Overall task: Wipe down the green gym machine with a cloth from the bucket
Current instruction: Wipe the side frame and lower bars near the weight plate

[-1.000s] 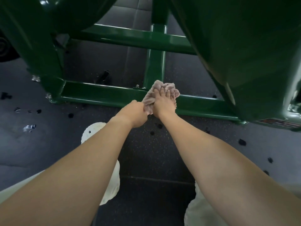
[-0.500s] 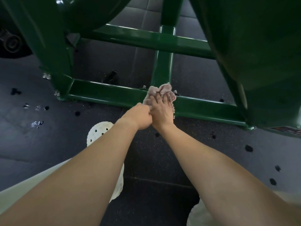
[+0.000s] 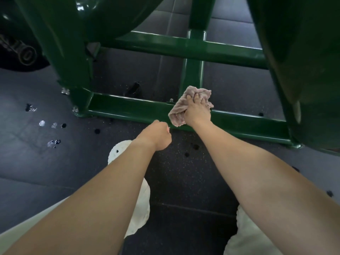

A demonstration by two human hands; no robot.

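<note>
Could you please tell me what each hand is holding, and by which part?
The right hand grips the cloth by its bunched middle, on the green bar. The left hand is curled, holding nothing.

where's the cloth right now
In the head view, right of centre: the cloth lies on the near green floor bar, under the right hand.

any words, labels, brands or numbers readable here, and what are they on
None: no text can be read in this view. Nothing legible shows on the machine, the cloth or the floor.
</note>
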